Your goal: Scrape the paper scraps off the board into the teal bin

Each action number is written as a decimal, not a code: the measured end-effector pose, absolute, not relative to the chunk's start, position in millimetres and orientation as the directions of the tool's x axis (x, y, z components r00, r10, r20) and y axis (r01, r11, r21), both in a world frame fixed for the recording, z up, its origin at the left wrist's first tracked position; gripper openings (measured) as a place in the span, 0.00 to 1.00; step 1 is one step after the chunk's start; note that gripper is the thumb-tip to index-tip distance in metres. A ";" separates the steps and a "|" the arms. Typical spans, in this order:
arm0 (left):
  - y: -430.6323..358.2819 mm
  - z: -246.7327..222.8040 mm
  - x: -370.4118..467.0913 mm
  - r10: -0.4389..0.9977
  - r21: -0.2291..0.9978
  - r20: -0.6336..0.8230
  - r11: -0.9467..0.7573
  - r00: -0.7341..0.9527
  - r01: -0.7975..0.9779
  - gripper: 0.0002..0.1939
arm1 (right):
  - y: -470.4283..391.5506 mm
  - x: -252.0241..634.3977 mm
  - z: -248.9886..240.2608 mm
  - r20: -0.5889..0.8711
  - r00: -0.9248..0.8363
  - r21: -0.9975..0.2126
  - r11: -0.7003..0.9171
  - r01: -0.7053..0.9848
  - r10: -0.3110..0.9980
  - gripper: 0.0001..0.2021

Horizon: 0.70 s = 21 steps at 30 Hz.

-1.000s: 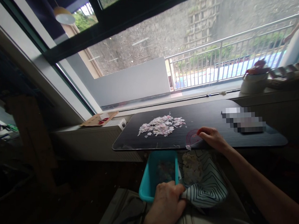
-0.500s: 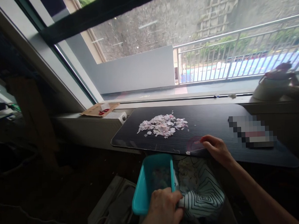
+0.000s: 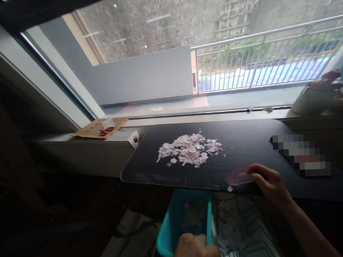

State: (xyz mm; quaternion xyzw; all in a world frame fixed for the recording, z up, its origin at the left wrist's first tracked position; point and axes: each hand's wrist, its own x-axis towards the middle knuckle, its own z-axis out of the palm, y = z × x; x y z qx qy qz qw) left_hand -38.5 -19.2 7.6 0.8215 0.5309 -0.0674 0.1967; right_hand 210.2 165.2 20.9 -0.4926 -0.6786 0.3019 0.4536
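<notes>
A loose pile of small paper scraps (image 3: 191,148) lies on the dark table (image 3: 149,144). My right hand (image 3: 269,181) pinches a clear disc with a reddish tint (image 3: 238,175) at the table's front edge. A single white scrap (image 3: 230,188) sits just below the disc. Under that edge, my left hand (image 3: 194,250) has its fingers closed round the near rim of a turquoise bin (image 3: 167,234). Blurred scraps show inside the bin. More scraps (image 3: 228,213) rest on striped cloth to the bin's right.
Red-handled scissors (image 3: 107,131) lie on brown paper (image 3: 89,129) on the sill, beside a white radiator (image 3: 123,137). A pixelated object (image 3: 303,155) is on the table's right side. A large window with a railing outside stands behind the table.
The view has shifted, so the table and scissors appear larger. Both hands appear lower and farther right in the picture, each with the same hold as before.
</notes>
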 end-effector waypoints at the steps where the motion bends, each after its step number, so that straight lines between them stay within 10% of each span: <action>1: -18.0 11.3 -37.8 0.841 0.252 -0.324 -0.365 0.434 0.896 0.16 | 164.9 210.3 21.4 0.317 -0.120 -0.855 0.338 0.394 0.941 0.07; 11: -43.0 16.5 -4.3 0.960 0.351 -0.234 -0.065 0.155 0.934 0.06 | 171.3 209.4 22.1 0.289 -0.267 -0.835 0.378 0.399 0.919 0.08; 21: -39.0 27.6 7.0 0.905 0.169 -0.366 -0.162 0.215 0.972 0.10 | 183.0 210.4 17.7 0.239 -0.140 -0.942 0.264 0.206 0.961 0.10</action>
